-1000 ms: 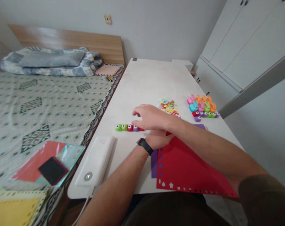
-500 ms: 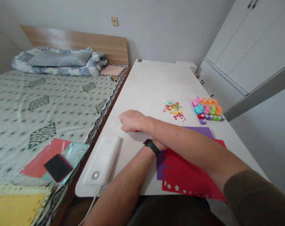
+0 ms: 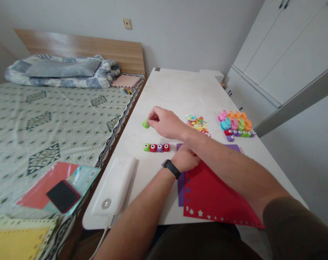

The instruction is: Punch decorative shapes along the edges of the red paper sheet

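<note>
My right hand (image 3: 165, 121) reaches across to the left above the white table. Its fingers are closed on a small green craft punch (image 3: 145, 123). Nearer to me stands a short row of similar punches: a green one (image 3: 147, 147), a red one (image 3: 153, 148), a purple one (image 3: 160, 148) and another red one (image 3: 166, 147). Under my right forearm, my left hand (image 3: 184, 159), with a black watch on its wrist, is curled at the upper left of a red sheet (image 3: 220, 196). My forearm hides part of its fingers. Punched shapes line the red sheet's edges. A purple sheet (image 3: 181, 191) lies beneath it.
Colourful paper cutouts (image 3: 197, 122) lie beyond my right forearm. Several more punches (image 3: 235, 122) stand at the table's right edge. A white power bank (image 3: 115, 186) with a cable lies at the left front. The bed (image 3: 71, 119) beside the table holds a phone (image 3: 63, 196) and yellow sheets (image 3: 17, 240).
My right hand has moved away from me and now holds the green punch. The row of punches it covered is visible. More of my left hand shows under the right forearm.
</note>
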Tool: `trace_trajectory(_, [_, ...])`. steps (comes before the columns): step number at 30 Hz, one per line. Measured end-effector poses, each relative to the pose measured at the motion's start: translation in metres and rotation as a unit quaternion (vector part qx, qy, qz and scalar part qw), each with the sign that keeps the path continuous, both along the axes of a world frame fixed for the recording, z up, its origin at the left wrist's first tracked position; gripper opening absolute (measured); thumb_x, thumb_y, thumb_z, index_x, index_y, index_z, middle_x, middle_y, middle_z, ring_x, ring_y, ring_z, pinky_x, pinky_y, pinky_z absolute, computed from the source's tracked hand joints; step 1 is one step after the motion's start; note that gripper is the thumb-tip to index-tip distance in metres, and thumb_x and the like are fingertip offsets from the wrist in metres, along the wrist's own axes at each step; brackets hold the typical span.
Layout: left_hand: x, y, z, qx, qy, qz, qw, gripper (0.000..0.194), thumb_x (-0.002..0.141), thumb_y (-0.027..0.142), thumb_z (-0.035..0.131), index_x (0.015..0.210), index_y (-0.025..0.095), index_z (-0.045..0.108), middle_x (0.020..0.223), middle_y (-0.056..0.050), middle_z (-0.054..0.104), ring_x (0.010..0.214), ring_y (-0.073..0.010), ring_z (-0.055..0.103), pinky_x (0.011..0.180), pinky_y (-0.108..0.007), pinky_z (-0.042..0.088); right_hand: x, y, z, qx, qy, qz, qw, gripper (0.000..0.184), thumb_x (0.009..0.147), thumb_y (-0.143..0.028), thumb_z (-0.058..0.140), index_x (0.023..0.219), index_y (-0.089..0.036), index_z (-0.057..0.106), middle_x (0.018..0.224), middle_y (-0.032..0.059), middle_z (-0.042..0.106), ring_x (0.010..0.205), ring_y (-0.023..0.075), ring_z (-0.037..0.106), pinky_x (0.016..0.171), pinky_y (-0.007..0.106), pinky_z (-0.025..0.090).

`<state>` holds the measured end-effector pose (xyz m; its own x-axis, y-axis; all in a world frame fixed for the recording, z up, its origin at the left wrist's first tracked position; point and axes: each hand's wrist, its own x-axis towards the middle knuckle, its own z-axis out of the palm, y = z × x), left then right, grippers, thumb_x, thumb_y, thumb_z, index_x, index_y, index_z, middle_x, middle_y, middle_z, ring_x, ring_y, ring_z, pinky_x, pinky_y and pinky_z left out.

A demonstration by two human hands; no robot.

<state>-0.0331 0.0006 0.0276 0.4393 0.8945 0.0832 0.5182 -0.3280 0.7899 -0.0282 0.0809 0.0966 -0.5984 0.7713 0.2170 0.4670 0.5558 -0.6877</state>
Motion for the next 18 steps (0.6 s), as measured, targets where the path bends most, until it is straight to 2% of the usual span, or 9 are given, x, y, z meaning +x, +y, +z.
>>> trace_trajectory(5, [-0.001, -0.001, 0.003, -0.032, 0.035, 0.01, 0.999, 0.023, 0.088, 0.034, 0.06, 0.083, 0.016, 0.074, 0.081, -0.007, 0.074, 0.074, -0.0197, 0.064, 0.068, -0.03, 0.046, 0.082, 0.005, -0.006, -0.043, 0.131, -0.053, 0.989, 0.017, 0.092, -0.034, 0.065, 0.098, -0.021, 0.056, 0.097, 0.0041, 0.071, 0.087, 0.0177, 0.065, 0.077, 0.033, 0.05])
trace_trajectory(10, [-0.001, 0.001, 0.006, -0.031, 0.036, 0.024, 0.999, 0.028, 0.09, 0.038, 0.057, 0.073, 0.017, 0.063, 0.068, -0.002, 0.065, 0.063, -0.0144, 0.053, 0.06, -0.027, 0.035, 0.164, -0.009, -0.02, -0.11, 0.153, -0.107, 0.976, 0.026, 0.089, -0.043, 0.069, 0.095, -0.021, 0.056, 0.085, 0.0033, 0.069, 0.073, 0.0154, 0.063, 0.064, 0.03, 0.049])
trace_trajectory(14, [-0.001, 0.002, 0.007, -0.057, 0.031, 0.03, 0.997, 0.028, 0.09, 0.04, 0.056, 0.075, 0.017, 0.063, 0.068, -0.001, 0.064, 0.062, -0.0143, 0.053, 0.058, -0.027, 0.034, 0.214, -0.026, -0.038, -0.141, 0.123, -0.105, 0.977, 0.032, 0.083, -0.046, 0.076, 0.095, -0.021, 0.059, 0.089, 0.004, 0.07, 0.079, 0.0169, 0.064, 0.073, 0.033, 0.053])
trace_trajectory(18, [0.0, 0.001, 0.009, -0.07, 0.022, 0.029, 0.997, 0.028, 0.091, 0.04, 0.055, 0.079, 0.017, 0.066, 0.069, -0.001, 0.065, 0.063, -0.0149, 0.055, 0.058, -0.027, 0.036, 0.24, -0.036, -0.058, -0.201, 0.123, -0.092, 0.968, 0.035, 0.081, -0.045, 0.078, 0.1, -0.021, 0.061, 0.097, 0.0053, 0.071, 0.088, 0.0184, 0.067, 0.084, 0.036, 0.055])
